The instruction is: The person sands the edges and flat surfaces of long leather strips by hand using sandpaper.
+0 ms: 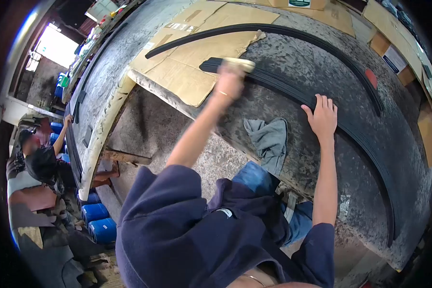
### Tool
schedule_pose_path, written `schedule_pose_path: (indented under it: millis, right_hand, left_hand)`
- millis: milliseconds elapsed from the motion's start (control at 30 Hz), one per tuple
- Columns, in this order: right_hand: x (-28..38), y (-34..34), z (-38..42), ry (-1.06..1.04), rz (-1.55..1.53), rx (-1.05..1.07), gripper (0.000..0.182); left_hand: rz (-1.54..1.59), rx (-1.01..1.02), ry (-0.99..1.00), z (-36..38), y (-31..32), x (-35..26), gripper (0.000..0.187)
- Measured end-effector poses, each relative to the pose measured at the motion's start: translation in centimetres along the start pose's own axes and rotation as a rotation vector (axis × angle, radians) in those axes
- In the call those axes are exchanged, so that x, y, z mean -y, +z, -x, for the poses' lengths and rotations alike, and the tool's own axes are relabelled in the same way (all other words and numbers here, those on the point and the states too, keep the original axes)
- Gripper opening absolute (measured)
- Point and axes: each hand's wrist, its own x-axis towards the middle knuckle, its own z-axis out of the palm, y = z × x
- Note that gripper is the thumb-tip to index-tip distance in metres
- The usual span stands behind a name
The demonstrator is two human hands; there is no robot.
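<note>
A long bundle of black ribbed strips [285,91] curves across the dark, stained table. Near its far left end, my left hand [231,81] is closed on a pale yellow block [242,63], smeared by motion, so I cannot tell whether it is a brush or a sponge. The block lies over the strips in this view. Further right, my right hand [323,115] rests on the same strips with its fingers stretched out and the thumb apart. A crumpled grey cloth [269,139] lies between my arms at the table's near edge.
Cardboard [187,79] covers the table's left part. Another black strip [293,31] arcs behind the bundle, near a reddish oval piece [371,78]. Cardboard boxes line the right edge. At left, another person [43,158] touches the table's side near blue drums [102,230].
</note>
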Motion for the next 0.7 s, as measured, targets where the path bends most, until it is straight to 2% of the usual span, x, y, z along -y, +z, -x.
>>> schedule_pose_path:
  millis: [33, 67, 133, 167, 200, 267, 300, 333, 367, 400, 433, 467, 500, 533, 600, 633, 667, 700]
  right_hand:
    - [0.2, -0.1, 0.1, 0.018, 0.023, 0.018, 0.065]
    - [0.2, -0.2, 0.2, 0.043, 0.050, 0.037, 0.065]
    - [0.2, -0.3, 0.7, 0.054, 0.057, 0.045, 0.065]
    - [0.3, -0.2, 0.2, 0.051, 0.071, 0.037, 0.065]
    - [0.2, -0.2, -0.2, 0.053, 0.072, 0.028, 0.065]
    - [-0.2, -0.3, 0.3, 0.037, 0.009, 0.048, 0.065]
    - [-0.1, -0.3, 0.7, 0.032, 0.010, 0.063, 0.065]
    - [-0.1, -0.3, 0.5, 0.035, 0.022, 0.062, 0.065]
    - [-0.1, -0.3, 0.2, 0.041, 0.032, 0.056, 0.065]
    - [-0.2, -0.4, 0.3, 0.040, 0.030, 0.056, 0.065]
    - [0.0, -0.4, 0.3, 0.045, 0.057, 0.040, 0.065]
    - [0.4, -0.3, 0.1, 0.047, 0.081, 0.023, 0.065]
    - [0.6, -0.2, -0.1, 0.045, 0.078, 0.017, 0.065]
    - [0.3, -0.2, -0.1, 0.035, 0.057, 0.016, 0.065]
    - [-0.2, -0.5, 0.7, 0.024, 0.045, 0.036, 0.065]
    - [-0.2, -0.6, 0.5, 0.020, 0.054, 0.033, 0.065]
    - [-0.1, -0.5, 0.2, 0.020, 0.055, 0.027, 0.065]
    - [0.2, -0.6, 0.1, 0.037, 0.059, 0.044, 0.065]
  left_hand:
    - [0.113, 0.115, -0.184, -0.7, -2.2, 4.0, 0.031]
    - [-0.013, -0.023, -0.196, -0.2, 2.3, 10.6, 0.032]
    - [0.021, 0.194, -0.434, -1.6, -0.5, 4.6, 0.036]
    - [0.009, 0.008, -0.235, -1.3, 1.2, 1.2, 0.037]
    - [-0.030, 0.006, -0.068, -1.0, 0.2, -3.6, 0.038]
    - [0.156, -0.115, 0.109, 0.7, 1.7, -5.6, 0.040]
    - [0.008, -0.071, 0.097, 0.4, 1.0, -2.8, 0.041]
    - [0.030, 0.180, -0.138, -0.6, -0.5, 0.1, 0.043]
    - [0.031, 0.177, -0.140, 0.0, 4.6, 7.8, 0.043]
    - [0.225, 0.099, -0.286, 0.8, 8.7, 16.6, 0.045]
    - [0.215, 0.097, -0.280, -0.1, 4.1, 9.8, 0.045]
    - [-0.047, 0.343, -0.246, -1.8, -1.3, 3.3, 0.046]
    - [-0.084, 0.110, -0.140, -0.3, 2.4, 0.5, 0.047]
    - [-0.054, -0.162, 0.161, 0.8, 2.6, -3.6, 0.046]
    - [-0.102, -0.092, 0.104, 0.7, 1.9, -0.9, 0.040]
    - [0.131, 0.082, -0.051, -0.6, 1.0, 3.0, 0.032]
    - [0.332, 0.253, -0.376, -1.9, -1.7, 6.2, 0.028]
    - [0.234, 0.295, -0.399, -2.1, -1.6, 6.6, 0.027]
